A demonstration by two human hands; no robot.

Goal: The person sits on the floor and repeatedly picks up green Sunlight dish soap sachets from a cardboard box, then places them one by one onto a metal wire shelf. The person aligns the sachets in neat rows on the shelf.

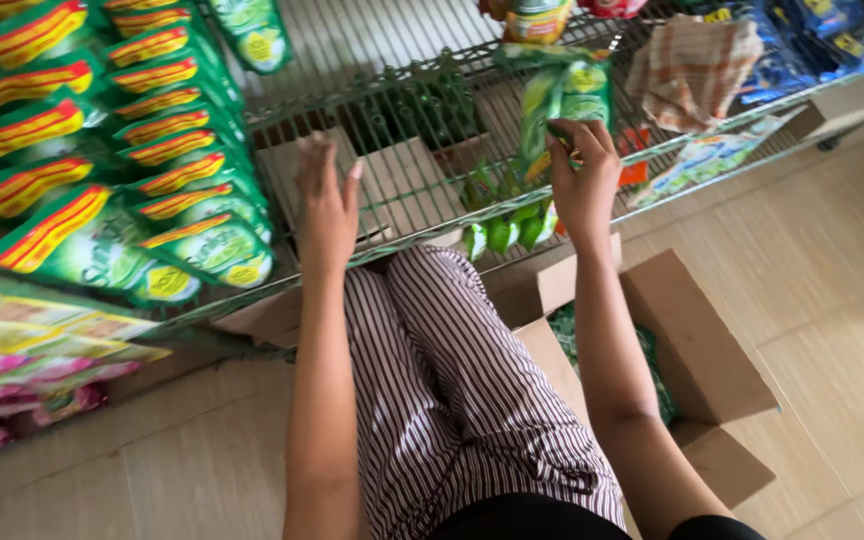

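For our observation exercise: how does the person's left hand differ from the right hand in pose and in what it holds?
The left hand is open and flat, fingers spread, resting on the wire shelf with nothing in it; the right hand is curled, pinching a green pouch. The left hand sits beside the row of green pouches; the right hand is above the cardboard box. Both reach forward to the same shelf.

Bright even daylight, soft faint shadows; motion blur throughout, strongest on frame edges; slight wide-angle tilt.
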